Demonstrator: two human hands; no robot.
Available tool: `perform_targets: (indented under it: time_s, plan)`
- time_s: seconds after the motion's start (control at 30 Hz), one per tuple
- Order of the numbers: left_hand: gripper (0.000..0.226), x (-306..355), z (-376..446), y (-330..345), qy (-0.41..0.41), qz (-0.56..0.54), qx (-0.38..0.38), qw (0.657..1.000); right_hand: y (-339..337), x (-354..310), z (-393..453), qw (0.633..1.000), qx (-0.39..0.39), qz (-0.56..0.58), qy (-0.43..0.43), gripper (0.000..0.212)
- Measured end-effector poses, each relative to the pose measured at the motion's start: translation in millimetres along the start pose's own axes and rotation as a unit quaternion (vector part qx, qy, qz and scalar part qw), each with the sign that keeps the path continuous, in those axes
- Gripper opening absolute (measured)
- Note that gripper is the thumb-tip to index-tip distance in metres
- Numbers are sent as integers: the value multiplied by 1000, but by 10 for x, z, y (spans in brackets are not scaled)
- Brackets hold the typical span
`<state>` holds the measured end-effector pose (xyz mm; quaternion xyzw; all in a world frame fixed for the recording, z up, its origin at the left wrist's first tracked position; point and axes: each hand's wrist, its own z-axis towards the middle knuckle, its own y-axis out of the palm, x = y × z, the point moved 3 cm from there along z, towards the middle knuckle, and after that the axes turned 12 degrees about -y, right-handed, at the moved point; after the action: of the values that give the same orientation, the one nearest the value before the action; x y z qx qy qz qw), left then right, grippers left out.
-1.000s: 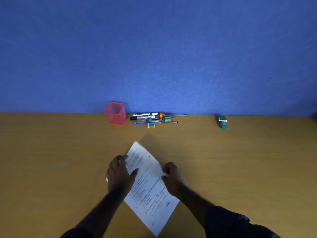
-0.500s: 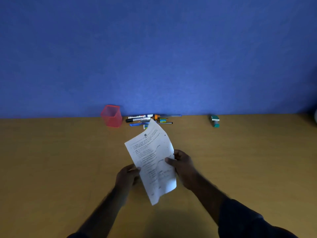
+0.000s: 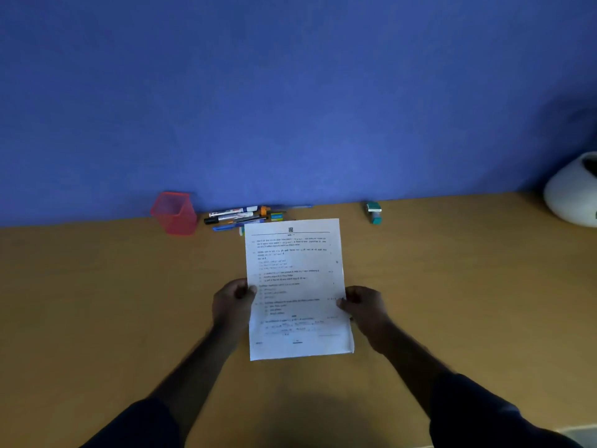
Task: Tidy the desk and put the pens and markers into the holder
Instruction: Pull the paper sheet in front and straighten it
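Tan wooden tabletop (image 3: 97,302) against blue wall (image 3: 290,92), left hand (image 3: 233,303) and right hand (image 3: 365,304) with fingers pinching opposite edges of printed sheet (image 3: 295,286), red mesh holder (image 3: 174,213) at wall, pens and markers (image 3: 239,216) lying loose just beside it, green stamp (image 3: 374,212) farther right, white vessel (image 3: 573,192) at right edge.

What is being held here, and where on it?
The printed sheet, gripped at both side edges: left hand on its left edge, right hand on its right.
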<state>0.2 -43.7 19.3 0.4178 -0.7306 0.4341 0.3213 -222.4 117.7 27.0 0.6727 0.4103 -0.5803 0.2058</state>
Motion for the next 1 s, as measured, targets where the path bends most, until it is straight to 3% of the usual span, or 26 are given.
perform_targets:
  time_s: [0.33, 0.6, 0.83, 1.0]
  plan:
    - [22, -150, 19, 376, 34, 139, 14, 990, -180, 313, 170, 982, 24, -186, 21, 6]
    - [43, -230, 50, 430, 69, 201, 16, 977, -185, 371, 193, 953, 20, -303, 4, 16]
    - [66, -292, 146, 378, 77, 258, 35, 962, -189, 384, 240, 947, 34, -318, -26, 37]
    - [61, -318, 145, 316, 97, 265, 45, 958, -210, 424, 228, 954, 33, -295, -32, 33]
